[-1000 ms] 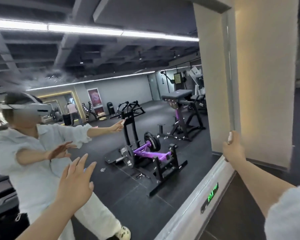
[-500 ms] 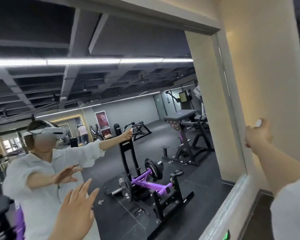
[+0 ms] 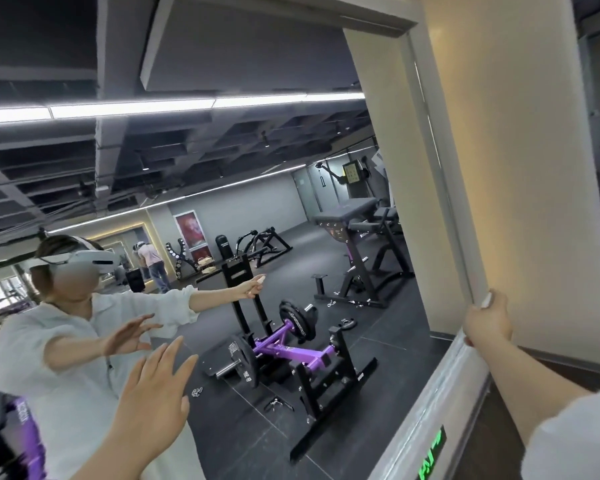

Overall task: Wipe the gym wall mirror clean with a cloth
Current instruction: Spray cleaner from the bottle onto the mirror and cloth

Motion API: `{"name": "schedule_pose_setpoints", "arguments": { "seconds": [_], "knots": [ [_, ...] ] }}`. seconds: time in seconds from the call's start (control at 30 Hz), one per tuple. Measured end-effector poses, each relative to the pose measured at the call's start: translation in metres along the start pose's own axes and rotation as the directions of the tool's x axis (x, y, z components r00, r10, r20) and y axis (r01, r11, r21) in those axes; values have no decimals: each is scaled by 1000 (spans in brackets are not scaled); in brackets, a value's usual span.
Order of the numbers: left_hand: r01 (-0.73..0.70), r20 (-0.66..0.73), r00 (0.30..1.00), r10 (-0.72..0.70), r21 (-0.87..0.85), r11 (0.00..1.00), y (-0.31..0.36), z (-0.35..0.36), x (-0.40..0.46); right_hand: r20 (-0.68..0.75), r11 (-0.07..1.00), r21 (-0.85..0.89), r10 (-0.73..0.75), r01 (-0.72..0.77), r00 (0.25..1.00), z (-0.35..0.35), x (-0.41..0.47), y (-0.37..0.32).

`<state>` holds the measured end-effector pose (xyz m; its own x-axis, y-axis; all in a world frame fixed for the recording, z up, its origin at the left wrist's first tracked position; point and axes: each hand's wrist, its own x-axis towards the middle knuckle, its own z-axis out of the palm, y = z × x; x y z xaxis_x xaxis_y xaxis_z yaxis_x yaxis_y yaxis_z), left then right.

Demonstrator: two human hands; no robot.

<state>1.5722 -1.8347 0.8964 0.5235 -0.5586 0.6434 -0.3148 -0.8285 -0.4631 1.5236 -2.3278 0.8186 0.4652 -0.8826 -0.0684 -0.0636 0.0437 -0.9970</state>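
Glass of the wall mirror (image 3: 291,202) fills the left and middle of the scene, reflecting dark gym flooring and a purple weight machine (image 3: 284,351). The left hand (image 3: 153,396) is raised before it, near left, fingers straight and spread. The right hand (image 3: 487,320) curls its fingers around the mirror's right frame edge (image 3: 444,209), beside the cream wall (image 3: 520,168); no cloth shows plainly.
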Motion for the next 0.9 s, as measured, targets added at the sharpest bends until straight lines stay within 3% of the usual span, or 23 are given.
{"name": "schedule_pose_setpoints", "arguments": {
  "seconds": [0.3,0.43,0.57,0.7,0.9],
  "knots": [
    [23,94,995,-23,-6,1000,15,1,-17,46,967,-234,113,-99,993,4,-28,74],
    [93,145,986,-88,-25,995,14,-3,-37,183,968,-250,38,10,982,25,-55,85],
    [147,251,958,-137,-22,989,9,-20,-66,389,954,-242,-73,179,918,66,-111,76],
    [245,355,908,-224,-17,969,-13,-49,-115,644,930,-150,-166,337,746,116,-202,58],
    [540,533,713,-455,-2,842,-52,-105,-217,921,877,46,-223,479,320,169,-378,55]
  ]
}}
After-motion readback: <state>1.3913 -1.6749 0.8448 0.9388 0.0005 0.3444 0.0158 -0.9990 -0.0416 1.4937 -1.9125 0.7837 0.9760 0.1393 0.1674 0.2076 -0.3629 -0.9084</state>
